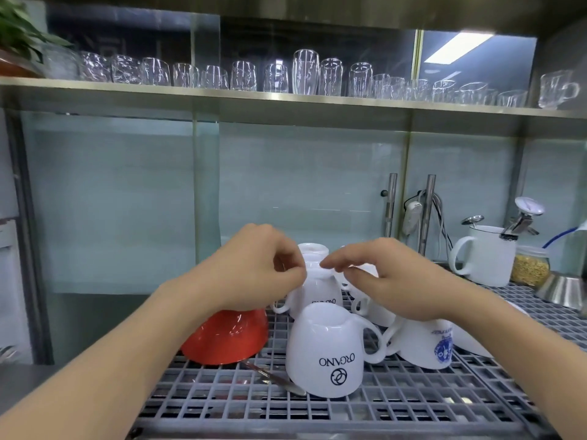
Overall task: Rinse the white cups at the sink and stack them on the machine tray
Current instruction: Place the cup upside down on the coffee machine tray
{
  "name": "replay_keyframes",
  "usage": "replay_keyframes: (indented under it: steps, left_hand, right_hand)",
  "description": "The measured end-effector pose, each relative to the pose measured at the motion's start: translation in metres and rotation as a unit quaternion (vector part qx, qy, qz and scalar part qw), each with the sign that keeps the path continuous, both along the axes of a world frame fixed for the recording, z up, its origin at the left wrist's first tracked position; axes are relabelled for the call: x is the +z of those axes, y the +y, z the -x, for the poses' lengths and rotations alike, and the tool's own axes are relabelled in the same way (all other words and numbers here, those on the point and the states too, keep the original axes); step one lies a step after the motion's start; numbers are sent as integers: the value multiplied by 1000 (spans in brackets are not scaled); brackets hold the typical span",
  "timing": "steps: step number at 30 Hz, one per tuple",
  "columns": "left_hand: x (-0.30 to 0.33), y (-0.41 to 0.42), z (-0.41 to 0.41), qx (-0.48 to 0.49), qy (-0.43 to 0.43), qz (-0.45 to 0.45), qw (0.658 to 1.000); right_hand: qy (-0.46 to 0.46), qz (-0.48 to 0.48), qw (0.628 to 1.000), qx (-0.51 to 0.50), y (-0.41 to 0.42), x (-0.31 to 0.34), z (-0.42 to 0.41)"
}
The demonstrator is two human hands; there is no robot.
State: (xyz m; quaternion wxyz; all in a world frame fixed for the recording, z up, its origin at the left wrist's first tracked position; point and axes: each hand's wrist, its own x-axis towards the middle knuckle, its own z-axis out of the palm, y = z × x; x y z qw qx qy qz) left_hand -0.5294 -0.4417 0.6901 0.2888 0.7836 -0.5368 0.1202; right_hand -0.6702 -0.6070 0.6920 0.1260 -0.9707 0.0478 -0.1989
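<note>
Fingers of the left hand (254, 268) curl onto the upturned base of a stacked white cup (319, 289), pinching its rim. The right hand (390, 277) hovers beside it, fingers loosely bent and apart, gripping nothing. More inverted cups, one marked ORGANO (327, 350), and a red bowl (227, 336) sit on the grey grid tray (413, 404).

Head camera looks forward and down, close over the tray (413, 404).
</note>
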Motion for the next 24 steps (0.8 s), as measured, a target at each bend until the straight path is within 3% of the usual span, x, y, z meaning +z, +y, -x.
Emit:
replay_keyframes:
  steps: [6, 11, 18, 24]
  left_hand:
    - [7, 9, 9, -92, 50, -21, 994]
    - [4, 8, 15, -104, 31, -57, 992]
    - [2, 6, 18, -97, 35, -71, 992]
    - [3, 7, 17, -99, 45, -72, 991]
  right_hand:
    - [-14, -114, 989, 91, 1, 8, 6]
    - [9, -224, 963, 148, 4, 9, 6]
    - [74, -293, 938, 171, 7, 7, 7]
    - [75, -283, 943, 158, 8, 8, 7]
